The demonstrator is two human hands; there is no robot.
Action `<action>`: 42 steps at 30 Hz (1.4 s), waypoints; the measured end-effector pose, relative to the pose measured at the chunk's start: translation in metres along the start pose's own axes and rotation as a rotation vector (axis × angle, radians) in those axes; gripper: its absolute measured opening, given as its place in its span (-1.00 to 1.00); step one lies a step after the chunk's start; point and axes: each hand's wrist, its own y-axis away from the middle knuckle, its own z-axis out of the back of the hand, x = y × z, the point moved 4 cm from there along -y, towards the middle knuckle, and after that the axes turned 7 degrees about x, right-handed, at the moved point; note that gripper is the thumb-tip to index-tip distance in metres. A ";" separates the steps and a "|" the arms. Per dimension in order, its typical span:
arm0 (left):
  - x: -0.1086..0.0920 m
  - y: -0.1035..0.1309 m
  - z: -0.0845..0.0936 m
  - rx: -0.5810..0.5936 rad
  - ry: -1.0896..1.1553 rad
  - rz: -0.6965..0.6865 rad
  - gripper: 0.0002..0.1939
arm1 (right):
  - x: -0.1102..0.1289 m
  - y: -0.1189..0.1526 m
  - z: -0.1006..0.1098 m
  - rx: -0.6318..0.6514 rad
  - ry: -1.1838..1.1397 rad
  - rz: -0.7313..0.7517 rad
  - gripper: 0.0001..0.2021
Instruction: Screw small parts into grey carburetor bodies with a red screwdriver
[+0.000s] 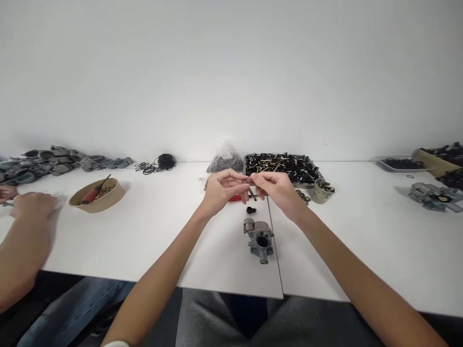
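My left hand (223,190) is closed in a pinch, with a thin dark metal rod (252,194) pointing down from its fingers. My right hand (275,190) meets it fingertip to fingertip, also pinching; whatever lies between its fingers is too small to make out. Just below both hands, a small black part (251,210) lies on the white table. Nearer to me stands a grey metal carburetor (261,241), its round bore facing me. Partly hidden behind my left hand is a red object (235,198).
Behind my hands are a tray of black parts (289,166), a plastic bag (224,159) and a clear cup (322,192). Leftward sit black rings (165,163), a bowl (116,195) with a red screwdriver (94,193), and a co-worker's arm (27,241). More carburetors (436,196) lie right.
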 end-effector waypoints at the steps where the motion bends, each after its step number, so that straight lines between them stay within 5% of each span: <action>1: 0.011 -0.004 0.004 -0.021 0.003 0.016 -0.73 | -0.011 -0.004 0.006 0.020 0.012 -0.007 -0.60; 6: 0.067 -0.004 0.020 -0.108 -0.005 0.142 -0.67 | -0.081 -0.009 0.023 0.072 0.365 -0.135 -0.66; 11: 0.095 0.000 0.015 -0.051 -0.049 0.214 -0.66 | -0.120 0.000 0.017 0.151 0.454 -0.183 -0.65; 17: 0.096 0.002 0.009 -0.031 -0.154 0.211 -0.78 | -0.122 0.000 0.012 0.196 0.516 -0.098 -0.85; 27: 0.090 0.004 0.010 0.043 -0.406 0.134 -0.84 | -0.106 0.002 0.018 0.114 0.375 -0.186 -0.79; 33: 0.075 0.004 0.001 0.135 -0.551 0.010 -0.75 | -0.092 0.006 0.020 0.086 0.097 -0.187 -0.70; 37: 0.054 0.019 0.007 -0.164 -0.568 0.003 -0.76 | -0.084 0.010 0.009 0.201 -0.120 -0.141 -0.65; 42: 0.037 0.087 0.004 -0.602 -0.482 0.278 -0.73 | -0.084 0.021 -0.020 0.415 -0.166 -0.199 -0.70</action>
